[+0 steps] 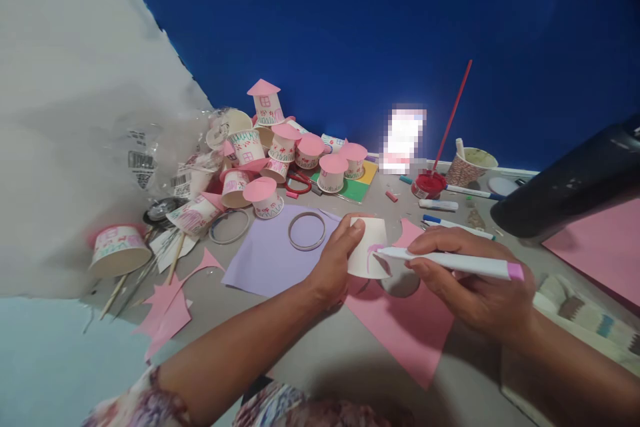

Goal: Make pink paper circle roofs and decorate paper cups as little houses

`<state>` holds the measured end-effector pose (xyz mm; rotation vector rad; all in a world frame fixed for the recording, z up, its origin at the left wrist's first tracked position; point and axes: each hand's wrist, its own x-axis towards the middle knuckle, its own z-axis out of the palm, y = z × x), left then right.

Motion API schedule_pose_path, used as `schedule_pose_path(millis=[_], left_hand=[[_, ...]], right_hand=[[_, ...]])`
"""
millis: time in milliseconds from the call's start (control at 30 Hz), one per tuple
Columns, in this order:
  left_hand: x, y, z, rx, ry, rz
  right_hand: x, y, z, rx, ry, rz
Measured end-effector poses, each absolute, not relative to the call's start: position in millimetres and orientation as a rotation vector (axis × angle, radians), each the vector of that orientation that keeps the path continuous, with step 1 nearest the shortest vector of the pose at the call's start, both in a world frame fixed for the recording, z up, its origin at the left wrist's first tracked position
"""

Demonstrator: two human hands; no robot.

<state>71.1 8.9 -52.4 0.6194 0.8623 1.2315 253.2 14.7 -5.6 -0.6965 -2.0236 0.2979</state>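
Observation:
My left hand (334,267) is closed around a white paper cup (369,233), held upside down with the thumb on its upper side. A pink arch-shaped line shows on the cup's wall. In my right hand (475,287) is a white marker (450,263) with a pink end, gripped like a pen. Its tip touches the cup at the pink line, or is very close to it. Below both hands lies a pink paper sheet (410,340) with a round hole cut in it. A lilac paper sheet (270,260) lies left of the cup, a tape ring (307,231) on it.
Several decorated paper cups with pink cone roofs (333,164) are heaped at the back left beside plastic bags (145,153). Markers (439,205), a red paint pot (429,184) and a patterned cup (470,167) stand at the back right. A dark cylinder (565,180) juts in from the right.

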Motion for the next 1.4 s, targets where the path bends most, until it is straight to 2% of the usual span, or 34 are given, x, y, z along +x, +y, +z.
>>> schedule_pose_path(millis=[467, 767, 1067, 1267, 1400], left_hand=[[67.7, 8.3, -60.0, 0.746, 0.927, 1.217], [68.3, 7.6, -56.3, 0.737, 0.954, 1.206], [67.4, 9.3, -58.3, 0.779, 0.974, 1.188], [67.6, 7.9, -57.7, 0.777, 0.963, 1.211], [67.9, 7.9, -56.8, 0.785, 0.966, 1.201]], right_hand=[[249.0, 18.4, -4.2, -0.558, -2.099, 0.197], [249.9, 16.1, -1.7, -0.573, -2.138, 0.342], [247.9, 17.6, -2.2, -0.558, -2.102, 0.283], [248.2, 17.1, 0.8, -0.525, -2.188, 0.487], [247.9, 17.3, -0.6, -0.542, -2.103, 0.392]])
